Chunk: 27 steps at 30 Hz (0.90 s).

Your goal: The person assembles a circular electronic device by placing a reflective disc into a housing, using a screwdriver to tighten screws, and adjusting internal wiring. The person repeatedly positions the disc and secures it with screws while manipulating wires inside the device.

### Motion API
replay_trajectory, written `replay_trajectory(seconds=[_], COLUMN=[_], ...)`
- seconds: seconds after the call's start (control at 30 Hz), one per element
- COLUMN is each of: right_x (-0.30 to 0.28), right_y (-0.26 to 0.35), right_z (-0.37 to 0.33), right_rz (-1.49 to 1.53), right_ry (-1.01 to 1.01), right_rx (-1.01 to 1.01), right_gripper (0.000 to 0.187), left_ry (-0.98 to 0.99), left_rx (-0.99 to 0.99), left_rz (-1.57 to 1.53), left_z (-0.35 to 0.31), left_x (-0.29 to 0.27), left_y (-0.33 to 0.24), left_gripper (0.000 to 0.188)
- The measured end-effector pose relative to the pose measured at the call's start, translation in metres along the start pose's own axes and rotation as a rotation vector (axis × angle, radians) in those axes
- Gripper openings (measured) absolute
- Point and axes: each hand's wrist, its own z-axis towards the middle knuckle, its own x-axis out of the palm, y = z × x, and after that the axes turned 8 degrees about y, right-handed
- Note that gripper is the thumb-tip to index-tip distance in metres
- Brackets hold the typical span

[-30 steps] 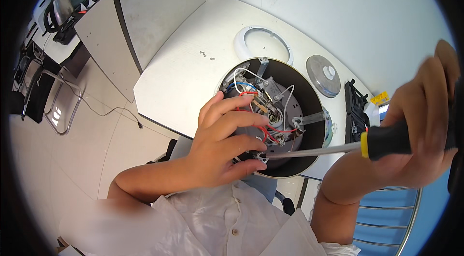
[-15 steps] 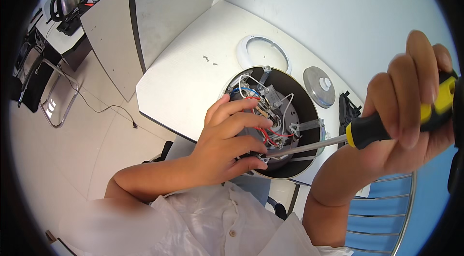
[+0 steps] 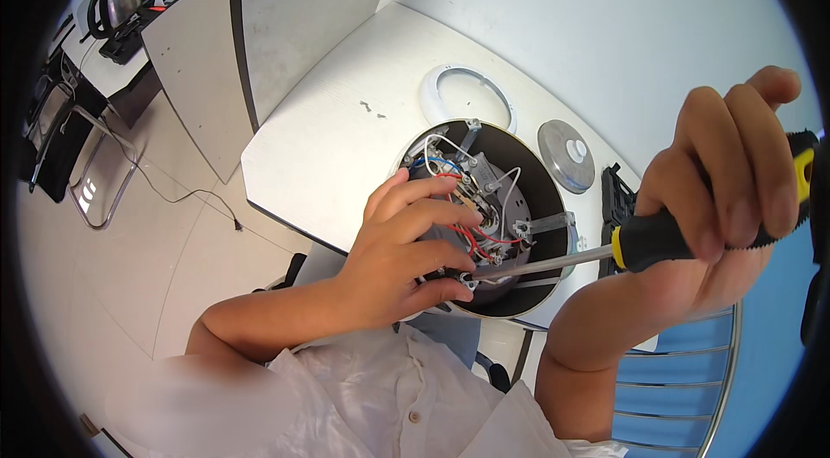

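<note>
An opened round appliance, seemingly an upturned rice cooker (image 3: 546, 188), stands on the table, its dark inside wall and red, white and blue wires (image 3: 471, 239) exposed. My left hand (image 3: 389, 246) reaches over its near left side, fingers spread above the wires. Thumb and forefinger pinch a small dark fitting (image 3: 465, 280) at the near edge. In my right hand (image 3: 731, 168) is a screwdriver (image 3: 653, 242) with a black and yellow handle, gripped from above. Its long shaft slants down leftward across the opening, the tip meeting the fitting by my left thumb.
Beyond the cooker lies a white plastic ring (image 3: 430, 101). A round lid (image 3: 560, 166) with a white knob and a black case (image 3: 616, 190) are to the right. A few small screws (image 3: 368, 106) lie on the white table (image 3: 311, 147). A partition (image 3: 303, 26) rises at the back left.
My right hand's fingers have shifted and turned on the screwdriver handle, and the handle has rotated. The tip and my left hand stay in nearly the same place.
</note>
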Motion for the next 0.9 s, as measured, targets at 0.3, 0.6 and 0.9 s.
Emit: replay_trajectory(seconds=[0.3, 0.6, 0.9], right_x=[0.009, -0.003, -0.017], right_y=[-0.014, -0.022, -0.027], right_z=[-0.009, -0.002, -0.003], right_rz=[-0.115, -0.09, -0.116], right_ry=[-0.228, -0.007, 0.085], right_rx=[-0.151, -0.126, -0.148], right_gripper=[0.054, 0.065, 0.061], left_ry=[-0.042, -0.071, -0.075], left_rx=[0.021, -0.011, 0.0], left_rz=[0.005, -0.002, 0.019], left_z=[-0.002, -0.003, -0.004], left_x=[0.002, -0.001, 0.001], left_y=[-0.001, -0.008, -0.007], left_gripper=[0.029, 0.031, 0.03])
